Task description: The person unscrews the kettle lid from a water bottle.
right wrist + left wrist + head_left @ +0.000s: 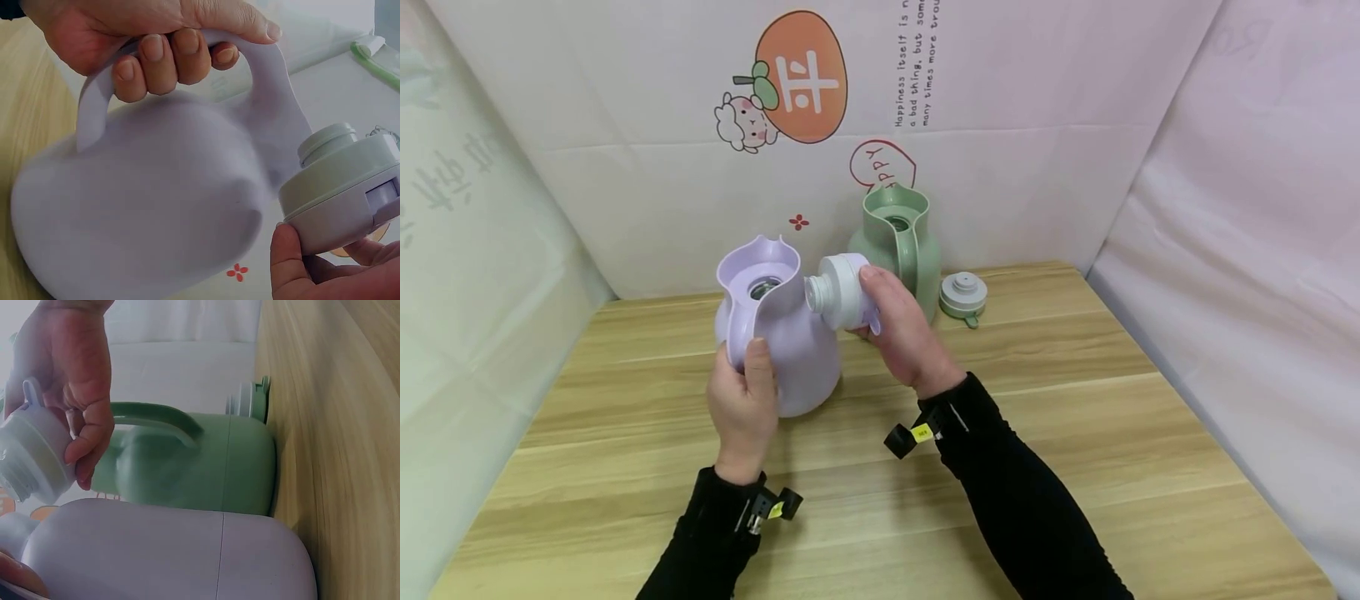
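Note:
A lilac thermos jug point(801, 358) stands on the table with its round mouth uncovered. My left hand point(745, 404) grips the jug's handle, the fingers wrapped round it in the right wrist view and the thumb along its top. Just right of the jug's rim, my right hand point(904, 329) holds a lilac and white stopper lid point(842, 292) tilted on its side, its narrow plug end pointing left toward the jug. In the right wrist view the stopper lid point(340, 187) is pinched by the fingertips, apart from the jug.
Behind my right hand stands a green thermos jug point(928, 258), also uncovered. A grey and green stopper lid point(963, 296) lies on the wooden table point(1060, 400) to its right. Printed white cloth point(1015, 192) hangs behind and along both sides.

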Demonstrator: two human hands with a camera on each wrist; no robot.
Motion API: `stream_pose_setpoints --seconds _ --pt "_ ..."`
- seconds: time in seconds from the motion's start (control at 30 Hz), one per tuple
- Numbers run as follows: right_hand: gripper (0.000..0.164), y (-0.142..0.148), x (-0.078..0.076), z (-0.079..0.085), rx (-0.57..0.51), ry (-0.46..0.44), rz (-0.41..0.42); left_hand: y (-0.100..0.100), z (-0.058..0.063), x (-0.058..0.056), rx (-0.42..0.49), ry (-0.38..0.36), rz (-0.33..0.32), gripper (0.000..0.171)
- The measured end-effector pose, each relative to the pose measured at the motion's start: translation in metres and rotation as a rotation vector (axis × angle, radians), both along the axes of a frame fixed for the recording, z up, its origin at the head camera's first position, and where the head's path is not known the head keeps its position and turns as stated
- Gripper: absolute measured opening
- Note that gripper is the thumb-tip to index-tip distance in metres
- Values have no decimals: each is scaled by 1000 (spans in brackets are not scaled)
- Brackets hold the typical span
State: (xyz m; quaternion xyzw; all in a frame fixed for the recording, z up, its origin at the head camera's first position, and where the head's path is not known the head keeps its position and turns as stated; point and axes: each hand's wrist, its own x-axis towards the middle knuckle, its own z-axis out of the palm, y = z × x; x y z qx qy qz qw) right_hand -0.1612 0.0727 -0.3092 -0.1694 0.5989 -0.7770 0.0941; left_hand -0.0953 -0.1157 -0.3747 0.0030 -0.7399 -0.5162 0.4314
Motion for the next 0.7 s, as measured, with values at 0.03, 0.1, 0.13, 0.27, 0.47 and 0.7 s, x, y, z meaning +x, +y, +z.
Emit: stream_pose_setpoints --seconds 0.03,0.1,0.13,0.27,0.47,0.7 --pt "45 -1 0 -2 -22 -11 16 -1 0 -1 0 -1 2 48" --pt "44 -3 -1 -6 -56 -26 44 -4 -1 -2 -2 -3 6 47" --pt "44 -3 -1 -8 -72 -35 54 -6 -1 -3 -6 -4 11 47" --pt "46 -5 -1 -15 -114 -73 77 -11 -1 -5 -14 -6 30 45" --pt "47 -8 -1 -28 -150 -132 100 -17 0 -6 -19 -7 46 49" --pt "49 -13 -2 -40 -194 -232 120 -23 1 -8 -9 -18 73 47"
